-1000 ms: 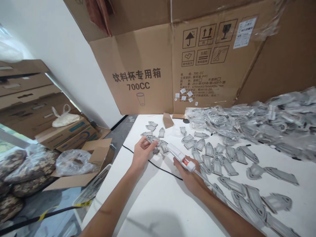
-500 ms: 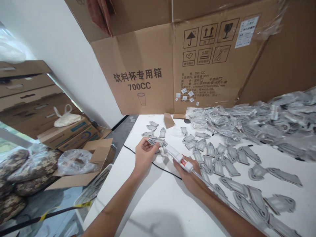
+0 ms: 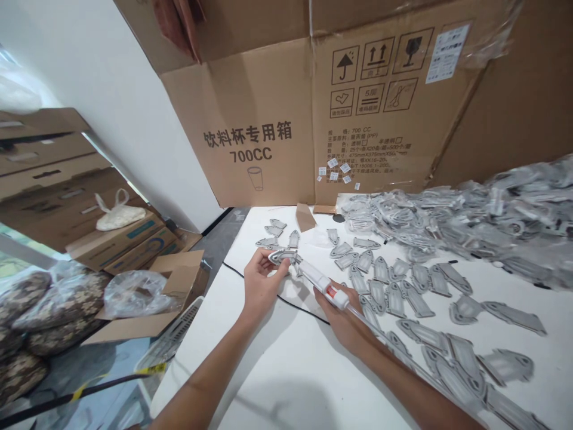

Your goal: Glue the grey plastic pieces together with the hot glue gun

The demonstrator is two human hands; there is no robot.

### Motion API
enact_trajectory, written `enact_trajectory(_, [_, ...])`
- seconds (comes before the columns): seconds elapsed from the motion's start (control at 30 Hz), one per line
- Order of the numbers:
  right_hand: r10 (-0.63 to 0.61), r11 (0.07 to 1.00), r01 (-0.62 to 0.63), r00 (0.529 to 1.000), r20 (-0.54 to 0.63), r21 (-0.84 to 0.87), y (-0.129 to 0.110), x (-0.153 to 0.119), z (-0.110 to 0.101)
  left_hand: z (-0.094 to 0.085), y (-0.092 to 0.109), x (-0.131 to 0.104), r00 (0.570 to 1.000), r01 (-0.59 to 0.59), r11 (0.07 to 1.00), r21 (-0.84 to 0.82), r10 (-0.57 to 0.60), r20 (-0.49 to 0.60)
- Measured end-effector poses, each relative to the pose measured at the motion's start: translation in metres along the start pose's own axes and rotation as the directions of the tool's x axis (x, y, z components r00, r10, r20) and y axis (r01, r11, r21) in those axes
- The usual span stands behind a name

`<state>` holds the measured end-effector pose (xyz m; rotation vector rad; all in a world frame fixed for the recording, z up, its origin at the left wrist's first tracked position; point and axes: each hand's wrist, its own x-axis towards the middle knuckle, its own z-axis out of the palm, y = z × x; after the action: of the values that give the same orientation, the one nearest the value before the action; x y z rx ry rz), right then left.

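Observation:
My left hand [image 3: 264,282] pinches a small grey pointed part [image 3: 281,257] between thumb and fingers above the white table [image 3: 268,370]. My right hand [image 3: 338,307] is wrapped round a white tool [image 3: 320,280] with a red section, which looks like a glue gun. A clear rod runs from its rear along my right forearm. The tool's front end is close to the grey part; whether they touch I cannot tell. Several similar grey parts [image 3: 378,292] lie on the table to the right, and a few more [image 3: 267,243] lie just beyond my left hand.
A heap of plastic-wrapped parts [image 3: 447,215] covers the table's back right. Large cardboard [image 3: 268,89] stands behind the table. A black cable [image 3: 304,310] crosses the tabletop under the hands. On the left are an open carton [image 3: 188,278], a plastic basket [image 3: 154,352] and stacked boxes [image 3: 49,197].
The camera view has shifted slightly. Both hands keep nearly the same pose, with the tool's front end still close to the grey part.

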<state>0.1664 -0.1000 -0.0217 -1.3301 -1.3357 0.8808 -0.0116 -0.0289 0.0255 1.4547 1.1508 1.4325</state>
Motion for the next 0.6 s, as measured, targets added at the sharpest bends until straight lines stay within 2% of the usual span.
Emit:
enact_trajectory(0.4, [0.013,0.999,-0.013,1.0,0.009,-0.03,-0.002,0.0,-0.0013,0.002,-0.0004,-0.0001,1.0,-0.017,1.0,0.016,0.017,-0.024])
enact_trajectory(0.6, [-0.054,0.998,0.054,0.998,0.013,-0.026,-0.0006,-0.0006,-0.0016,0.0029,-0.004,-0.0002,0.999,0.016,0.999,-0.034,-0.017,-0.029])
